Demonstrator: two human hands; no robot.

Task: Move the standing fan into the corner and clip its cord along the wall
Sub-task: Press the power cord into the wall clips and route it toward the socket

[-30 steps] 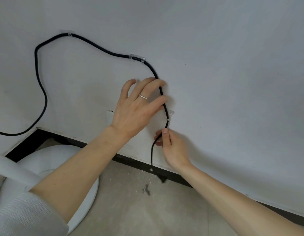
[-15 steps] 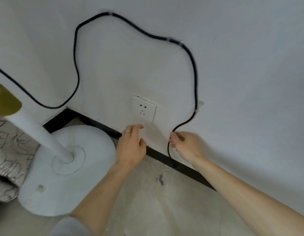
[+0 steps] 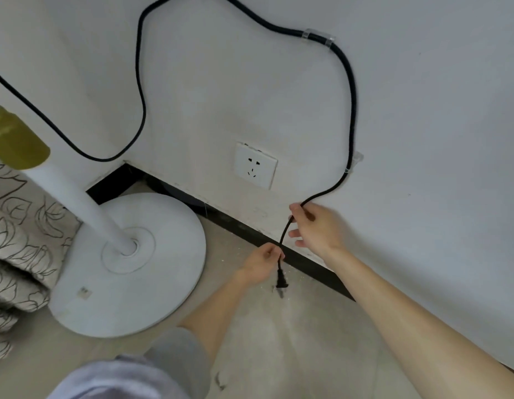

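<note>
The standing fan's round white base rests on the floor in the corner, its white pole rising to the left. The black cord loops along the white wall through a clear clip and a lower clear clip. My right hand pinches the cord just below the lower clip. My left hand grips the cord's end right above the black plug, which dangles over the floor.
A white wall socket sits left of the hanging cord, above the black skirting board. A leaf-patterned fabric lies at the left edge. The floor is bare concrete with debris.
My left hand dropped from near the socket to the cord's end and took hold above the plug. The right hand stays on the cord. The view pulled back and down.
</note>
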